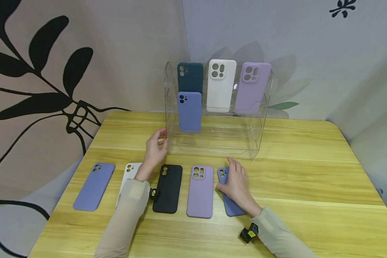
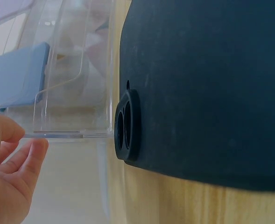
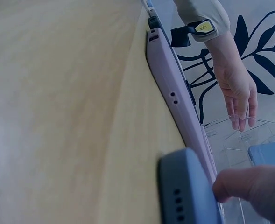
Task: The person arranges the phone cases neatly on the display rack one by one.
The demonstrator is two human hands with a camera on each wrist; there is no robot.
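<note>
My left hand pinches the left side panel of a clear acrylic display rack; the left wrist view shows the thumb and fingers on either side of the panel's edge. Over a blue-purple phone case at the right end of the front row is my right hand. Its thumb lies against the case's edge, while the other fingers partly cover the upper right side. The rack holds a dark green case, a white case, a purple case and, lower down, a blue-purple case.
Along the wooden table lie a blue-purple case, a white case partly under the left forearm, a black case and a light purple case. A wall with a leaf pattern stands behind the rack.
</note>
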